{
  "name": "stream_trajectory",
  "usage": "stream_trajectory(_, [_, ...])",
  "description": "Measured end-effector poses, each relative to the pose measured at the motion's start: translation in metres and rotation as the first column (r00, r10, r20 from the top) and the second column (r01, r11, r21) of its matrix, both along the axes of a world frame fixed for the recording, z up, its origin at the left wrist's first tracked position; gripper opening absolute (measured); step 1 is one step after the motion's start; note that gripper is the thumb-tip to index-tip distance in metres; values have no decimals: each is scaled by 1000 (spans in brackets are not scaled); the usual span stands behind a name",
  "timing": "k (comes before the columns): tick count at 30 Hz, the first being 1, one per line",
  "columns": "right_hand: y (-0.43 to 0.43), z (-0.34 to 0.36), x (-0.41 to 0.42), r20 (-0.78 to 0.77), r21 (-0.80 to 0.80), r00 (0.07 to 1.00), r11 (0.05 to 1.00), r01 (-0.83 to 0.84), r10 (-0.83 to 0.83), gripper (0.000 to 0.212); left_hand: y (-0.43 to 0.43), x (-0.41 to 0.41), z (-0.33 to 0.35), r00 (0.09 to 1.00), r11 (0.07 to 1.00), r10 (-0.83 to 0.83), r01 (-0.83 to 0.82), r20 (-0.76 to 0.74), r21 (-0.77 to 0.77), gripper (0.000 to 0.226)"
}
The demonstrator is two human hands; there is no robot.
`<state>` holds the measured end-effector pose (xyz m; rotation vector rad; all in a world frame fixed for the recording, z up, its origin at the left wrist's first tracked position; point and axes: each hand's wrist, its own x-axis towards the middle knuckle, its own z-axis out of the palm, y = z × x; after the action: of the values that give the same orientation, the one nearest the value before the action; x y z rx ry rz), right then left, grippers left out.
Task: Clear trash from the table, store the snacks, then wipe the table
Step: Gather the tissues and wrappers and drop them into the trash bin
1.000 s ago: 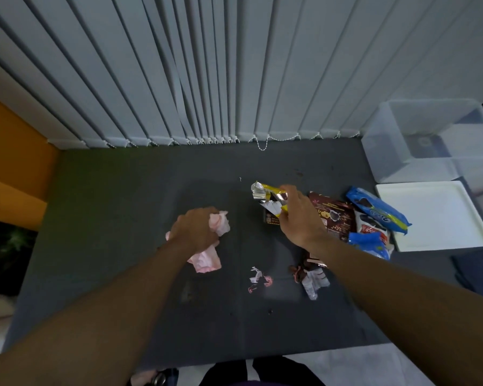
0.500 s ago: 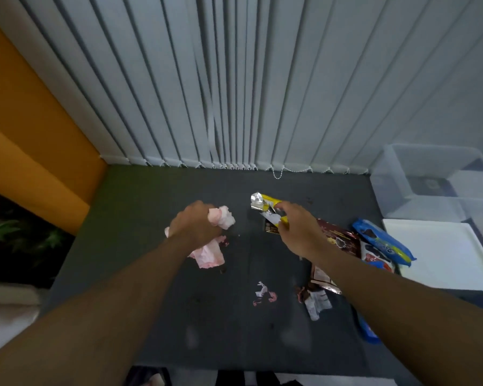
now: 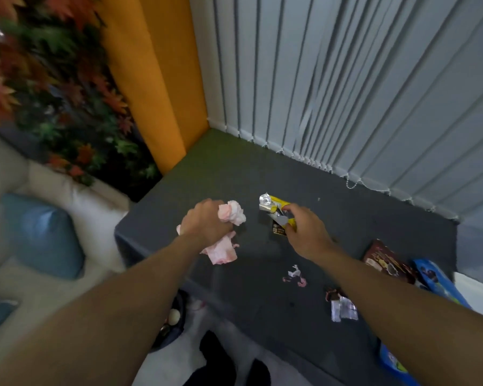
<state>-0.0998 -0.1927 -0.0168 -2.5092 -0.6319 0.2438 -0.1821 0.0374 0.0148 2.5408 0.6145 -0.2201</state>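
in l hand (image 3: 207, 225): crumpled tissue (image 3: 225, 247)

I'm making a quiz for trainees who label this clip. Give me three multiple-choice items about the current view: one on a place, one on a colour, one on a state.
1. Where does the small pink scrap lie?
A. on the table, nearer the person than both hands
B. on the sofa
C. against the blinds

2. What colour is the wrapper in the right hand?
A. green
B. yellow and silver
C. black

3. What is the left hand doing?
A. resting flat and empty
B. pointing
C. closed around crumpled tissue

Answers:
1 A: the pink scrap lies on the table.
2 B: the right hand pinches a yellow and silver wrapper.
3 C: the left hand grips the crumpled tissue.
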Motion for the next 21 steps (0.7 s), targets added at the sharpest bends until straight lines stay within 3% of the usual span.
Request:
stream_trajectory(9, [105, -1, -37, 21, 11, 972, 973, -232, 232, 38, 78, -91, -8, 973, 972, 231, -232, 22, 34, 18])
stream_trajectory(18, [228, -32, -99, -33, 12, 949, 950, -312, 313, 36, 178, -178, -46, 913, 913, 407, -406, 18, -44, 21])
stream_trajectory(21, [269, -46, -127, -38, 11, 936, 937, -349, 349, 34, 213, -205, -67, 893, 893, 449, -449, -8, -25, 31])
